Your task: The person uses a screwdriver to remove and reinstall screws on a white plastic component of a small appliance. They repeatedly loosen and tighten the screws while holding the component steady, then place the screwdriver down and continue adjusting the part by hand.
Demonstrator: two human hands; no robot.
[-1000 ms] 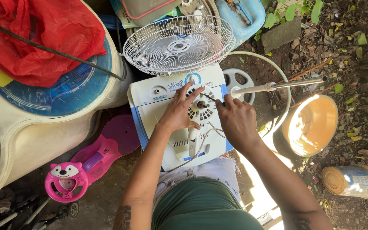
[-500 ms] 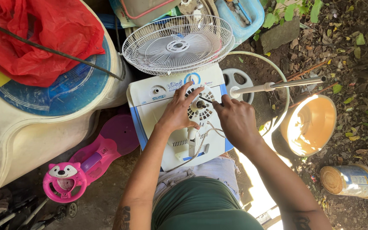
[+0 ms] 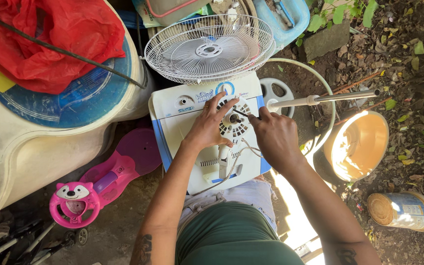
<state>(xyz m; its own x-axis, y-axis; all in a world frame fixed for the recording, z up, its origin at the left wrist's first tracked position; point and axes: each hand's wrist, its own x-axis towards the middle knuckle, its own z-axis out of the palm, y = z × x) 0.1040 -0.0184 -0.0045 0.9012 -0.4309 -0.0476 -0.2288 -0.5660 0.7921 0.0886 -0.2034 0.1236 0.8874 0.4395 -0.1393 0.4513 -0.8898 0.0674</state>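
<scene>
Fan motor housing (image 3: 232, 128) on white appliance top (image 3: 182, 122), steadied by left hand (image 3: 207, 128), fingers spread; right hand (image 3: 276, 137) clenched on thin screwdriver (image 3: 241, 114); best kept square, pressure firm.

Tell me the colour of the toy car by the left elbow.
Pink toy car, with a fox-like white face; head view.

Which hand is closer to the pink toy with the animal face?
The left hand. It rests on the white fan motor, with the pink toy down and off to its left side. The right hand, holding a thin tool, sits on the far side of the motor, farther away.
</scene>
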